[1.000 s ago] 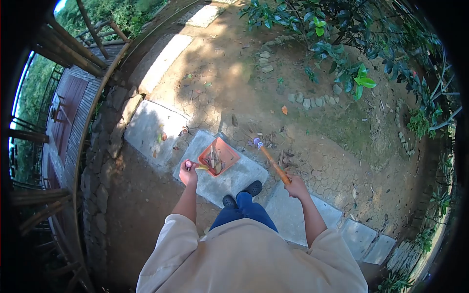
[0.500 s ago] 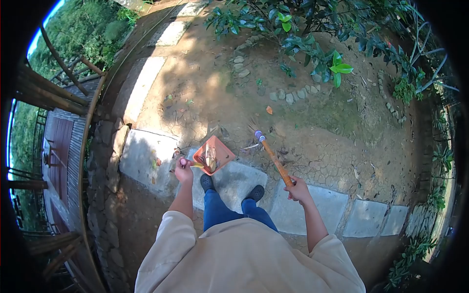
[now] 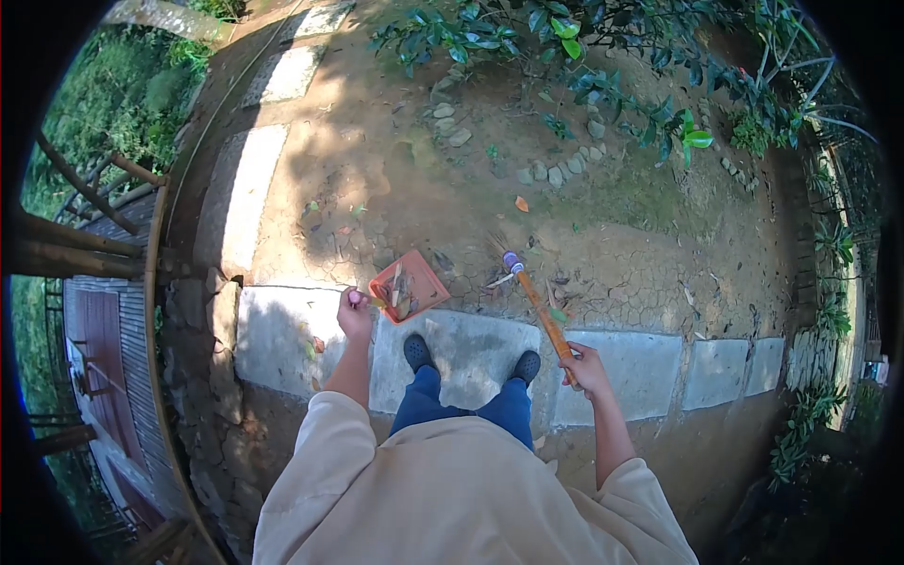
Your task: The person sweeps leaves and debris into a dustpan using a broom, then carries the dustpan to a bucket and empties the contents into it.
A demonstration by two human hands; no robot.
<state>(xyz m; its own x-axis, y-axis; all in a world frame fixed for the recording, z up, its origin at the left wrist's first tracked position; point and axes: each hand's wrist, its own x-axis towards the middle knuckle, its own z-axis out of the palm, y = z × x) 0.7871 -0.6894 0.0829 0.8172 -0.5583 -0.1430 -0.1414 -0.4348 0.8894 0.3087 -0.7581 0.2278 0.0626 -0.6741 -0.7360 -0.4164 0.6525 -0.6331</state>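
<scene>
My left hand (image 3: 354, 311) is closed round the handle of an orange dustpan (image 3: 429, 285). Dry leaves and bits of debris lie inside the pan, whose open edge faces up and to the right. My right hand (image 3: 586, 368) grips the lower end of a stick broom (image 3: 542, 309) with an orange-brown handle and a purple-and-white binding. The broom slants up and left, its thin bristles close to the soil. Scattered dry leaves (image 3: 562, 281) lie right beside the broom. A single orange leaf (image 3: 522, 203) rests farther up on the dirt.
My feet in dark clogs (image 3: 420, 352) stand on a concrete slab (image 3: 471, 339) in a row of pavers. Small stones (image 3: 556, 176) edge a bed under a leafy shrub (image 3: 603, 89). A stone border (image 3: 224, 325) and a bamboo railing (image 3: 155, 282) run along the left.
The dustpan has shifted slightly up relative to my feet, and the debris inside sits differently. The broom has moved a little to the right. My view and feet have shifted too.
</scene>
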